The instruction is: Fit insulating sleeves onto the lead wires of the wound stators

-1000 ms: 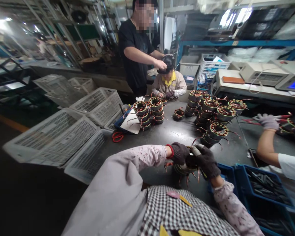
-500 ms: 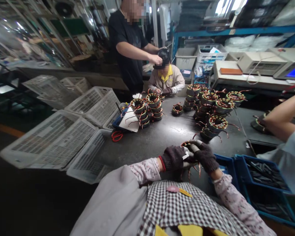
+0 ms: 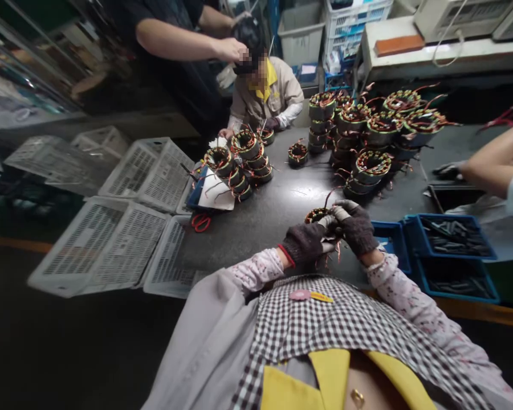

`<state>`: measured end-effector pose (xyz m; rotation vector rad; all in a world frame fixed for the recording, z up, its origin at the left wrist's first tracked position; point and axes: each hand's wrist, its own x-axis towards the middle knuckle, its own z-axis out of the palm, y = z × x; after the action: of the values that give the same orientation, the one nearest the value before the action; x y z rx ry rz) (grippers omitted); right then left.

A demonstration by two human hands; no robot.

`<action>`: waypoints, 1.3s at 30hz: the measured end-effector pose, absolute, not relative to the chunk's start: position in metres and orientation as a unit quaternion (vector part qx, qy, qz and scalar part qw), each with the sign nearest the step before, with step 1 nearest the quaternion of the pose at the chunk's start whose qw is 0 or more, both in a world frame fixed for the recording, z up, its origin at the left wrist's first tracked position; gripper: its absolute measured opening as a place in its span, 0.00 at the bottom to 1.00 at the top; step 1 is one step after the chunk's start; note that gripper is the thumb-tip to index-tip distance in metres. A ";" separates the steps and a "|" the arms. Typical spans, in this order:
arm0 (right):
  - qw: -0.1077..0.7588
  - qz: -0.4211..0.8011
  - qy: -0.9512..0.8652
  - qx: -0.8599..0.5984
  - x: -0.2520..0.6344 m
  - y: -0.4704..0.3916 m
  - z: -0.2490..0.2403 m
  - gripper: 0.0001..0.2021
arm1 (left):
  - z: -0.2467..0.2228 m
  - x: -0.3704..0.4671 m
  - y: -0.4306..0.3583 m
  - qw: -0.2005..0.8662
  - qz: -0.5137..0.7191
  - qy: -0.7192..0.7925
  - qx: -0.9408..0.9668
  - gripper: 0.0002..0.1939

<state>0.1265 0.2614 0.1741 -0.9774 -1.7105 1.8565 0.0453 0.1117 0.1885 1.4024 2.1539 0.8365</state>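
Right now I have both gloved hands in the middle of the frame, a little right of centre, at a wound ring (image 3: 315, 216) above the near edge of the dark table (image 3: 226, 245). The left hand (image 3: 304, 244), with a red cuff, is bent against the ring's near side; the right hand (image 3: 356, 228) comes in from the right, fingers curled, its tips next to the left's. The fingers hide their own grip and the picture is soft there, so I can't tell whether either hand is pinching a wire or only pressing on the ring. Copper-coloured leads hang below them.

Further up the frame, right of centre, I see a cluster of stacked rings (image 3: 374, 165); one single ring (image 3: 298, 161) sits between it and two leaning stacks (image 3: 248, 152) left of centre. Red loop handles (image 3: 200, 223) lie near those. Blue trays (image 3: 418, 242) with dark strips (image 3: 457, 236) stand at lower right, white crates (image 3: 85, 242) at left. Upper centre, a seated co-worker (image 3: 282, 91) bends over the table's far end.
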 end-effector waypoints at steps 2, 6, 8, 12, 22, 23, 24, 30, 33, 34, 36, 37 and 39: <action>0.233 0.675 -0.601 -0.359 0.126 0.260 0.171 0.21 | 0.189 0.050 0.119 0.248 0.335 0.774 0.477 0.22; 0.281 0.671 -0.582 -0.364 0.128 0.262 0.164 0.21 | 0.195 0.055 0.132 0.256 0.332 0.779 0.465 0.25; 0.300 0.660 -0.582 -0.368 0.131 0.263 0.162 0.21 | 0.199 0.058 0.137 0.231 0.293 0.799 0.470 0.27; 0.286 0.638 -0.618 -0.359 0.137 0.260 0.162 0.20 | 0.204 0.059 0.137 0.242 0.279 0.800 0.472 0.26; 0.247 0.492 -0.785 -0.284 0.138 0.255 0.165 0.22 | 0.213 0.050 0.129 0.265 0.262 0.811 0.450 0.22; 0.246 0.480 -0.795 -0.276 0.138 0.255 0.165 0.21 | 0.214 0.048 0.128 0.271 0.263 0.810 0.448 0.21; 0.247 0.467 -0.806 -0.268 0.139 0.255 0.165 0.21 | 0.214 0.046 0.126 0.285 0.262 0.810 0.440 0.20; 0.244 0.443 -0.816 -0.280 0.137 0.255 0.165 0.19 | 0.214 0.041 0.130 0.330 0.256 0.795 0.439 0.24; 0.257 0.469 -0.793 -0.291 0.137 0.257 0.163 0.19 | 0.207 0.047 0.142 0.302 0.262 0.809 0.431 0.22; 0.261 0.476 -0.788 -0.292 0.137 0.258 0.162 0.19 | 0.203 0.048 0.143 0.299 0.275 0.811 0.420 0.20; 0.264 0.483 -0.783 -0.289 0.139 0.257 0.162 0.19 | 0.197 0.048 0.138 0.304 0.315 0.803 0.405 0.17; 0.264 0.485 -0.783 -0.287 0.140 0.257 0.162 0.19 | 0.194 0.046 0.133 0.301 0.336 0.799 0.397 0.16; 0.266 0.487 -0.782 -0.284 0.142 0.255 0.163 0.19 | 0.190 0.042 0.117 0.283 0.361 0.808 0.369 0.15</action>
<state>0.1416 0.2552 0.1628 -0.7666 -2.1124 1.3153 0.0418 0.1171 0.1901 0.9878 2.1635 0.9664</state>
